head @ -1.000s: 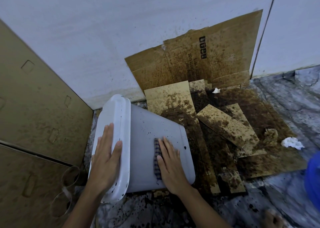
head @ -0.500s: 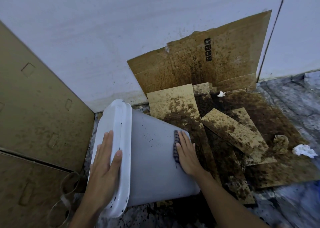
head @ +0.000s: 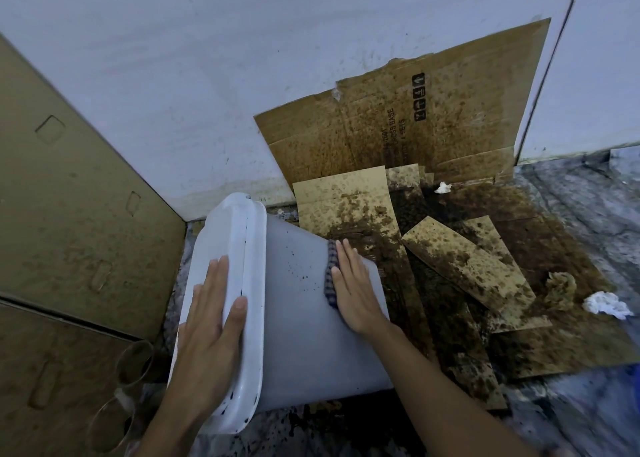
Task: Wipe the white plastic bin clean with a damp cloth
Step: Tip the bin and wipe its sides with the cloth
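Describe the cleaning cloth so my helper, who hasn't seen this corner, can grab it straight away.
Find the white plastic bin lying on its side by the wall. On its upturned side, near the base end, the right hand presses flat on the cloth. Unlike the white crumpled tissues on the stained cardboard, it is dark and checked.

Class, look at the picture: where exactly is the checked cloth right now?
In the head view, the checked cloth lies pressed under the right hand on the white plastic bin's side, near its far right end, beside the stained cardboard.
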The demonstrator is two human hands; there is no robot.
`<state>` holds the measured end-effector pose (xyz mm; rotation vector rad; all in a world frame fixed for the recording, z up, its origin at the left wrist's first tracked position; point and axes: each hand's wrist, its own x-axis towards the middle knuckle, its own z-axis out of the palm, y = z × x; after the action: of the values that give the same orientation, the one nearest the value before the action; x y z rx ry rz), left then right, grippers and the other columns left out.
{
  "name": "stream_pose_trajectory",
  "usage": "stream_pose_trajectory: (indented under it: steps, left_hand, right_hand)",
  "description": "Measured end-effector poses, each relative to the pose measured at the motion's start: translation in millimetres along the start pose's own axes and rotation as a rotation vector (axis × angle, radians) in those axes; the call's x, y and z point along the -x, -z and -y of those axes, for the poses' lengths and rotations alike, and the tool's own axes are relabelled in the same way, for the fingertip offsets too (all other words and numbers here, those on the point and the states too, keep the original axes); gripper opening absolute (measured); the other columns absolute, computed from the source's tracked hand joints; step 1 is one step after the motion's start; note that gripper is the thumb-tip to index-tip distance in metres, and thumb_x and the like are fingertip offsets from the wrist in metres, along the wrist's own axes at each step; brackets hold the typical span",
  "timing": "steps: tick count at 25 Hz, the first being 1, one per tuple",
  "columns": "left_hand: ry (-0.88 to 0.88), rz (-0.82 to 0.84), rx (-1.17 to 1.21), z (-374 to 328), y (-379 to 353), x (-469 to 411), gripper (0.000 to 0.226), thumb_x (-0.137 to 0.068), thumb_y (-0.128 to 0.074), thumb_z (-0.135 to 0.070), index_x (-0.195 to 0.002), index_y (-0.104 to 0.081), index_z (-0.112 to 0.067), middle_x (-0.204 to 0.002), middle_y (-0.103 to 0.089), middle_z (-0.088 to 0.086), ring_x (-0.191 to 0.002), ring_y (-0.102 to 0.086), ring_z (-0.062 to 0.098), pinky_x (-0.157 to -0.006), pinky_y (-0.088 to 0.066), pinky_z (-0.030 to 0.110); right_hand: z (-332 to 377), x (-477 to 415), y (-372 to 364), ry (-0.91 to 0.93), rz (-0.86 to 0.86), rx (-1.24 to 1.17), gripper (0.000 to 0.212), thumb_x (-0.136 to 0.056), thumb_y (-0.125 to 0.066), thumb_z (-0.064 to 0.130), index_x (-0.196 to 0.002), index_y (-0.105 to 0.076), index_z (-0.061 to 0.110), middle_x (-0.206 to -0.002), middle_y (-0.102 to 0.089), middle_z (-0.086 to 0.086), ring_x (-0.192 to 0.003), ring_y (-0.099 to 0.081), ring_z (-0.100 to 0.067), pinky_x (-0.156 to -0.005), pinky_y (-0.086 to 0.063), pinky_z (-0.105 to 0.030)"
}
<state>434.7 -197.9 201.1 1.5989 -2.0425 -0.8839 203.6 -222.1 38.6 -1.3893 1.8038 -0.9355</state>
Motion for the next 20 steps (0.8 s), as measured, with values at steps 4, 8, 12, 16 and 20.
stream_pose_trajectory:
  steps: [4,8,12,16,20]
  left_hand:
    - [-0.001,-0.008,-0.01,-6,-2,1,0.057,-0.084,-0.022,-0.08,-0.134,0.005,-0.082,-0.152,0.007,-0.052,-0.15,0.01,-0.009,-0.126,-0.002,0.054]
    - [-0.008,-0.012,-0.017,-10,-4,2,0.058,-0.08,-0.02,-0.084,-0.131,0.006,-0.084,-0.151,0.008,-0.052,-0.151,0.011,-0.008,-0.126,-0.002,0.053]
    - [-0.007,-0.008,-0.012,-7,-2,1,0.059,-0.08,-0.021,-0.085,-0.133,0.005,-0.084,-0.152,0.008,-0.052,-0.151,0.01,-0.008,-0.126,-0.002,0.054]
    - [0.001,-0.003,-0.004,-1,1,0,0.06,-0.082,-0.022,-0.084,-0.137,0.003,-0.08,-0.153,0.006,-0.051,-0.15,0.009,-0.01,-0.126,-0.002,0.053]
    - [-0.001,0.004,0.008,2,2,1,0.062,-0.085,-0.023,-0.082,-0.141,0.001,-0.077,-0.156,0.004,-0.048,-0.15,0.009,-0.011,-0.127,-0.002,0.052]
  right_hand:
    - [61,8,0,0.156,0.0,-0.003,0.056,-0.109,-0.011,0.042,-0.16,0.011,0.031,-0.166,0.023,0.015,-0.15,0.025,-0.004,-0.126,0.01,-0.039]
    - [102,6,-3,0.255,-0.009,-0.041,0.056,-0.109,-0.012,0.044,-0.16,0.009,0.033,-0.166,0.02,0.016,-0.151,0.024,-0.004,-0.126,0.009,-0.041]
    - [95,5,-4,0.267,-0.007,-0.039,0.056,-0.109,-0.014,0.045,-0.16,0.008,0.036,-0.166,0.019,0.018,-0.151,0.024,-0.003,-0.125,0.009,-0.044]
    - [52,6,-8,0.175,-0.023,-0.023,0.056,-0.108,-0.012,0.047,-0.16,0.007,0.037,-0.166,0.018,0.018,-0.152,0.021,-0.005,-0.125,0.007,-0.048]
    - [-5,3,-7,0.022,-0.017,0.017,0.056,-0.109,-0.014,0.043,-0.161,0.005,0.032,-0.167,0.015,0.014,-0.153,0.017,-0.008,-0.125,0.006,-0.051]
